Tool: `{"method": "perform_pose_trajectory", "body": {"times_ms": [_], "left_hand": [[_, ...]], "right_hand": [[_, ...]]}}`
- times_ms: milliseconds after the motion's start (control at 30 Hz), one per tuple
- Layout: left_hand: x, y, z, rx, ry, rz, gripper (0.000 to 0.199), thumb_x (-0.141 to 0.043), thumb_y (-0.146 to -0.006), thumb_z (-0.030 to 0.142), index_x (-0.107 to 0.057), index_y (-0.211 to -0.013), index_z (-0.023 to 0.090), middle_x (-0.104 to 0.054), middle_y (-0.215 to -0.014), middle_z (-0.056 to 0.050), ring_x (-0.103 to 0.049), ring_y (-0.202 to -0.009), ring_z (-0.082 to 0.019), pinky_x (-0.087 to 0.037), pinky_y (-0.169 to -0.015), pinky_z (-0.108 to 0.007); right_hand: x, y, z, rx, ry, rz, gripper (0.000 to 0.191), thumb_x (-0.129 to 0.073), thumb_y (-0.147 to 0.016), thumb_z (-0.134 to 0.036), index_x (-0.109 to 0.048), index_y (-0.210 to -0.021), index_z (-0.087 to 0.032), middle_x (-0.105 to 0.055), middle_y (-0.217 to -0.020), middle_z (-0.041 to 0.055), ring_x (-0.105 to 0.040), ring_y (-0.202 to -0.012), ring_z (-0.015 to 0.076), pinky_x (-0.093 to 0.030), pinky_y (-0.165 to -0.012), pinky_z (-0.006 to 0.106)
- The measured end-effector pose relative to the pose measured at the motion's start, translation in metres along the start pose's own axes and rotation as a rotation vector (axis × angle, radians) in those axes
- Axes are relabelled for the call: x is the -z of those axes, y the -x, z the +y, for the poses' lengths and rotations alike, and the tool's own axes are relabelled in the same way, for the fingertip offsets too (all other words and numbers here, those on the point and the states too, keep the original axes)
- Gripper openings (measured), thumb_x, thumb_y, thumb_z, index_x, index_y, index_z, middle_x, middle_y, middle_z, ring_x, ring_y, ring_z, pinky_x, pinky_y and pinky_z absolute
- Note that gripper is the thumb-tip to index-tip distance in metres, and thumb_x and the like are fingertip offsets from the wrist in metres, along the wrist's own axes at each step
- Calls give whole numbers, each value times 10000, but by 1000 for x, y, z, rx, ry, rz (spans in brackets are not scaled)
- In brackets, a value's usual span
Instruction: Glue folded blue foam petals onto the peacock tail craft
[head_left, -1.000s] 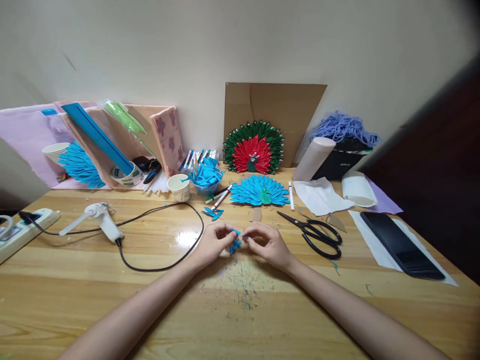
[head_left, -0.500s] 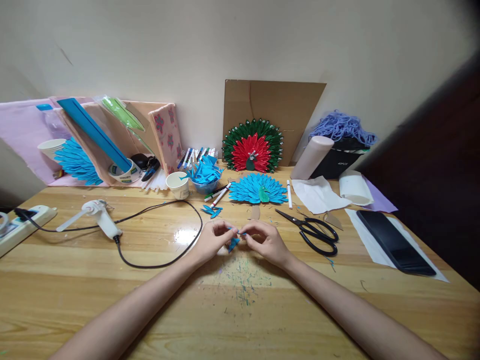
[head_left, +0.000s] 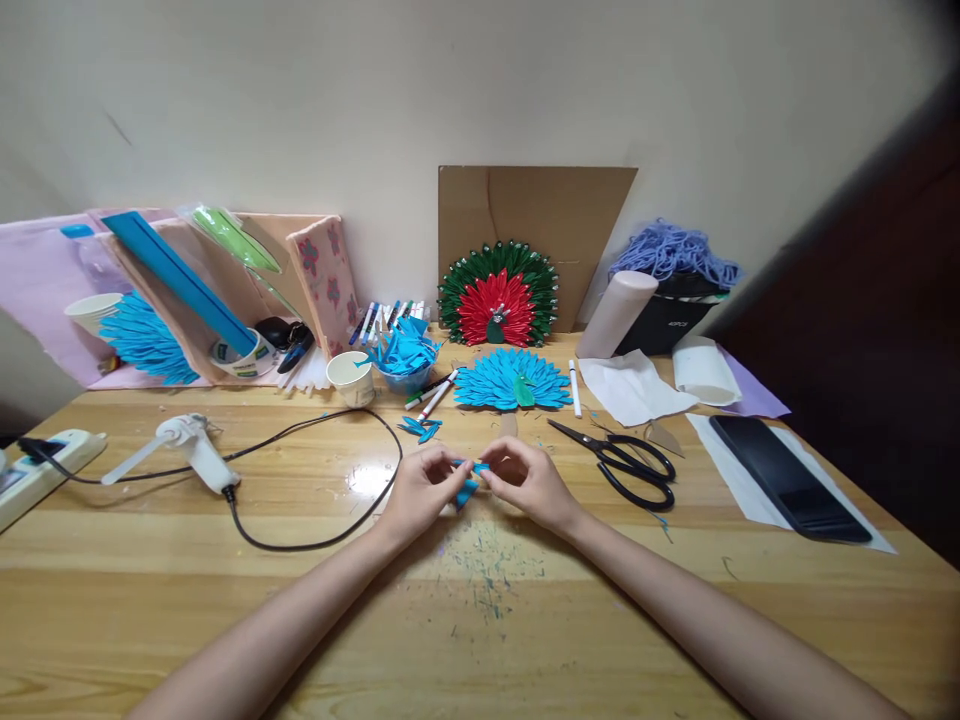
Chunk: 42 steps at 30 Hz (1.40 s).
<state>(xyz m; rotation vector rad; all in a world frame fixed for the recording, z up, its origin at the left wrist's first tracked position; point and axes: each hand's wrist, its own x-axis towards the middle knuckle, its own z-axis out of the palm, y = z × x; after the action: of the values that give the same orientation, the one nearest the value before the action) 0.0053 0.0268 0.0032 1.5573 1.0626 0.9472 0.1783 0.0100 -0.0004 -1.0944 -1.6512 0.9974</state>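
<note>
The left hand (head_left: 417, 492) and right hand (head_left: 537, 490) hold blue material (head_left: 466, 492) in narrow pinches; uneven tension could crease or tear it.

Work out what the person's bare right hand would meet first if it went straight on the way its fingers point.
Apart from the small blue piece of thin sheet between them, the right hand would likely meet the bare left hand first; it lies just opposite, though depth is unclear.
</note>
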Motion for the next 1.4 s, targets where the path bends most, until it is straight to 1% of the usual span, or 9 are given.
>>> {"method": "perform_pose_trajectory", "body": {"times_ms": [100, 367, 567, 733, 900, 1000, 1100, 1167, 1400], "left_hand": [[0, 2, 2, -58, -67, 2, 274, -587, -746, 377, -657, -749, 112, -609, -679, -50, -495, -523, -84, -374, -475, -195], [1, 4, 7, -116, -170, -18, 227, -575, -752, 344, -661, -776, 135, -605, -680, -46, -503, -549, -99, -381, -497, -199], [0, 8, 8, -213, -269, 31, 167, -591, -731, 311, -641, -711, 153, -587, -633, -27, -489, -559, -102, -373, -520, -201], [0, 7, 7, -192, -252, 67, 152, -594, -723, 301, -625, -690, 155, -576, -638, -21, -484, -573, -104, -370, -519, -194], [2, 1, 3, -74, -143, 171, 193, -589, -727, 332, -609, -705, 142, -545, -548, 7, -462, -477, -88, -352, -471, -195], [2, 0, 1, -38, -114, 125, 217, -593, -725, 348, -615, -716, 132, -551, -535, 6, -467, -456, -86, -352, -461, -197], [2, 1, 3, -94, -152, 63, 210, -600, -723, 339, -635, -722, 132, -598, -643, -25, -490, -517, -90, -370, -488, -196], [2, 2, 4, -122, -182, 41, 209, -596, -728, 338, -647, -733, 136, -605, -682, -36, -499, -554, -96, -380, -506, -195], [0, 1, 4, -92, -159, -28, 250, -596, -732, 364, -656, -805, 132, -593, -661, -30, -499, -549, -97, -377, -502, -198]], "right_hand": [[-1, 1, 0, 35, 63, 12, 116, -578, -769, -276, -580, -818, -171, -605, -743, 21, -577, -667, 127, -485, -626, 245], [0, 2, -2, 102, 163, 43, 74, -572, -768, -248, -582, -752, -176, -596, -698, 22, -561, -631, 129, -465, -589, 244], [-2, 3, -6, 116, 221, 38, 60, -578, -753, -232, -585, -722, -181, -593, -678, 19, -553, -612, 127, -457, -557, 235], [0, 3, -4, 114, 232, 76, 54, -578, -744, -211, -588, -701, -178, -584, -650, 10, -550, -592, 123, -452, -541, 229], [6, 0, 2, 57, 159, 222, 70, -547, -769, -225, -590, -780, -171, -616, -732, 40, -581, -639, 136, -484, -582, 250], [7, -1, -1, 103, 145, 176, 112, -556, -773, -246, -599, -852, -179, -615, -806, 49, -588, -705, 145, -495, -640, 270], [7, -2, -5, 168, 181, 80, 80, -557, -781, -236, -608, -819, -189, -602, -792, 39, -579, -730, 148, -483, -657, 275], [7, -2, -5, 186, 200, 54, 58, -549, -786, -214, -603, -780, -190, -597, -757, 29, -571, -718, 145, -472, -646, 270], [6, -2, -3, 215, 232, 90, 49, -549, -773, -174, -567, -730, -190, -579, -722, 17, -557, -689, 145, -450, -637, 272]]}}
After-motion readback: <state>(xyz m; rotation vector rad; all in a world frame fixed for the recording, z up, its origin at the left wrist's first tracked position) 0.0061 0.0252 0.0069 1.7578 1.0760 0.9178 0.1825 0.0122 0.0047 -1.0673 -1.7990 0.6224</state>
